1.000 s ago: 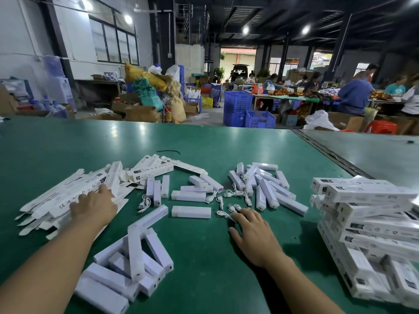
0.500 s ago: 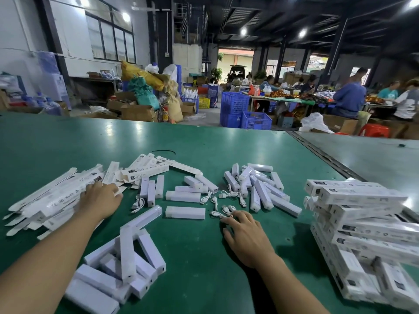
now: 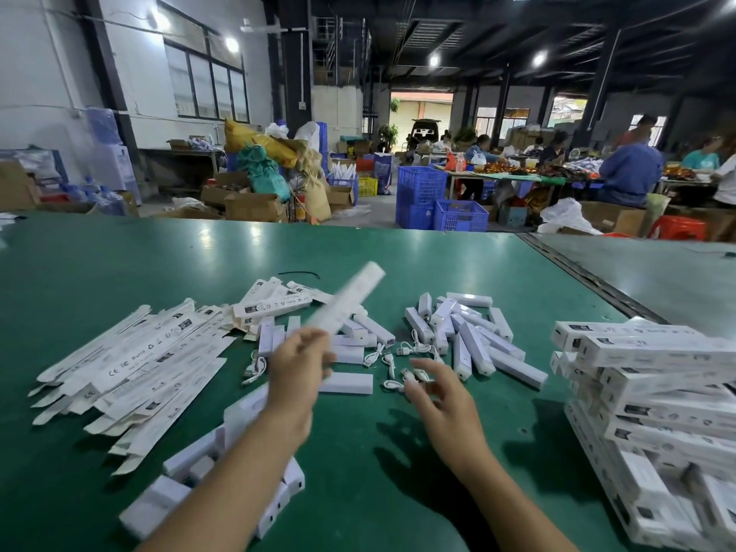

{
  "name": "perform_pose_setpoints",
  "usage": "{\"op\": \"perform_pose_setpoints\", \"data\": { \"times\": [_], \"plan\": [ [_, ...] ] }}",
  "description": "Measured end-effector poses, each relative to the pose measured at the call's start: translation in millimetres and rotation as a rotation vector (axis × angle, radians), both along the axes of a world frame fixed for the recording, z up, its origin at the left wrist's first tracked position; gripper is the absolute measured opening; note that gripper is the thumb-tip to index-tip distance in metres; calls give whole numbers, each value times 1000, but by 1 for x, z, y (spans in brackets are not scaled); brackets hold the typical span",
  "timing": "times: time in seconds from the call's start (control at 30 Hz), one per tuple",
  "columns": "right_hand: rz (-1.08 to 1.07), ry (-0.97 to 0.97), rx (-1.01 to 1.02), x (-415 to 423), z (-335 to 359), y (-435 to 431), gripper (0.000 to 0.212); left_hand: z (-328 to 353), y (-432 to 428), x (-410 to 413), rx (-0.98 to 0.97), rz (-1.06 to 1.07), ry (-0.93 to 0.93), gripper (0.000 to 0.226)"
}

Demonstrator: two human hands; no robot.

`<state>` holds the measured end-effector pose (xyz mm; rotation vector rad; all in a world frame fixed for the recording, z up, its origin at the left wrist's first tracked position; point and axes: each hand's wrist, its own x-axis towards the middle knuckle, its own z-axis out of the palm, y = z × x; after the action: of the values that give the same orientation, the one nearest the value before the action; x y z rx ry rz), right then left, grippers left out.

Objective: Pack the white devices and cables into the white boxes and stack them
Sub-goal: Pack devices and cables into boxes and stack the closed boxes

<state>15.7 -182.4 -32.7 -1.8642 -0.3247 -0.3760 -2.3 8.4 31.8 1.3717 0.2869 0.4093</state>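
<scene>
My left hand [image 3: 298, 366] is raised over the green table [image 3: 119, 272] and grips a flat, unfolded white box [image 3: 346, 302], blurred and pointing up to the right. My right hand [image 3: 442, 400] hovers just right of it, fingertips pinched on a small white cable [image 3: 414, 386]. More loose cables [image 3: 392, 352] lie ahead of that hand. White stick-shaped devices [image 3: 470, 340] are heaped beyond them. A fan of flat boxes [image 3: 139, 364] covers the left side. Packed boxes [image 3: 657, 412] are stacked at the right.
Short white blocks [image 3: 191, 484] are piled under my left forearm, and one [image 3: 346, 383] lies between my hands. A seam [image 3: 577, 268] separates this table from another at the right. Blue crates [image 3: 438, 205], cartons and seated people are beyond the far edge.
My left hand has left the pile of flat boxes and lifted one toward the middle. My right hand has risen off the table with a cable at its fingertips.
</scene>
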Motion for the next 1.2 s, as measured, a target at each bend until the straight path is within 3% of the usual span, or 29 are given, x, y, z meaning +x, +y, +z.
{"op": "perform_pose_setpoints", "data": {
  "times": [0.1,0.17,0.27,0.4,0.57,0.67,0.83,1.2],
  "plan": [
    [136,318,535,0,15,4,36,-12,-26,-21,-80,-280,44,9],
    [213,429,759,1,19,0,46,-20,-30,-28,-89,-445,84,11],
    [250,461,804,2,23,-8,53,-30,-26,-35,11,-631,148,13],
    [295,423,928,3,23,-19,49,-35,-24,-37,-48,-718,178,22],
    [203,396,911,3,19,-26,29,-39,-31,-39,-31,-635,93,44],
    [129,386,805,1,18,-24,39,-42,-42,-44,-25,-630,71,56],
    [129,378,654,-3,17,-21,55,-43,-49,-49,204,-723,49,25],
    [193,349,652,-11,26,-17,49,-47,-45,-42,191,-619,69,17]
  ]
}}
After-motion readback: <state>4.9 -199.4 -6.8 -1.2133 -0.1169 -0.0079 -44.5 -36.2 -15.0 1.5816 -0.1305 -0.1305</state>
